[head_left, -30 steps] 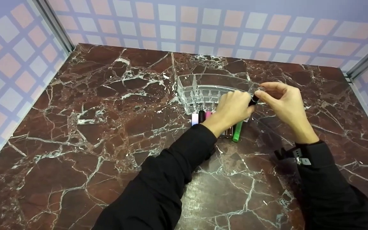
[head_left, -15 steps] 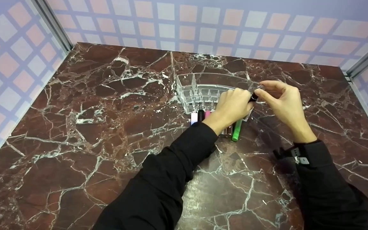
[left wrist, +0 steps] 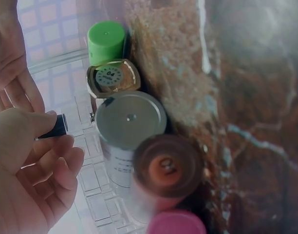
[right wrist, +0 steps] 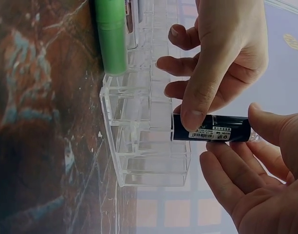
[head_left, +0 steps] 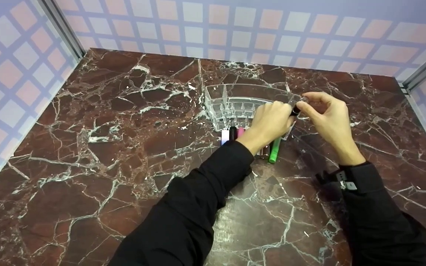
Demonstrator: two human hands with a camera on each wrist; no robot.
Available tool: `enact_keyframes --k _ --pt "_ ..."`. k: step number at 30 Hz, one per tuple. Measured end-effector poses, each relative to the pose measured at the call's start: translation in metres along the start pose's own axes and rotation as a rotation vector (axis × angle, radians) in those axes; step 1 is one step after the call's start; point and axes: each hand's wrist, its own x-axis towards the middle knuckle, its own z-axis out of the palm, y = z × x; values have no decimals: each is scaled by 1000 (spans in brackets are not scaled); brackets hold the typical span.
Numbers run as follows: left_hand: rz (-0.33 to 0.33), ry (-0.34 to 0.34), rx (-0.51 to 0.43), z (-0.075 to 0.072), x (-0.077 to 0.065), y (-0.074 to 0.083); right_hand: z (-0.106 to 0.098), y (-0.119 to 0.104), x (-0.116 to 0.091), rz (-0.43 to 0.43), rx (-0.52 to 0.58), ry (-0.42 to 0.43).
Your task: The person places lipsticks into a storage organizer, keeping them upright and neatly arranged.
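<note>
The table [head_left: 87, 192], a dark red-brown top with white marble-like veins, spreads out under the rack [head_left: 213, 103], and a smooth wall [head_left: 231, 33] printed with pink and pale squares rises behind it. The rack is clear and hard, gently curved, with a long trough at its back and rows of small squarish cells toward its front. Black cloth sleeves [head_left: 187, 207] reach in from its near side. Over the rack's right part, the left hand [head_left: 270, 120] pinches the black tube [right wrist: 234, 129]; just beyond its right end, the right hand [head_left: 329, 118] grips the tube's other end between thumb and fingers. Along the rack's front sit a round grey-lidded jar [left wrist: 130, 119], a brown-lidded bottle [left wrist: 166, 170], a squarish gold-rimmed bottle [left wrist: 113, 78], a green tube [left wrist: 106, 41] and a pink cap [left wrist: 177, 225]. The black tube, near the rack's right end, is a slim glossy cylinder with a pale barcode label and clear tip; whether it touches the rack, I cannot tell.
</note>
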Motion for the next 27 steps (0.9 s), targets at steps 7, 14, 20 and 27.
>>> enact_keyframes --k 7,14,20,27 --pt "-19 52 40 3 1 1 4 2 0 -11 -15 7" --pt "-15 48 31 5 1 1 6 1 0 -2 11 0" --pt "-18 50 30 6 1 1 7 1 -1 -2 -22 -4" --pt "-42 43 23 5 1 1 7 3 -1 -7 -70 -22"
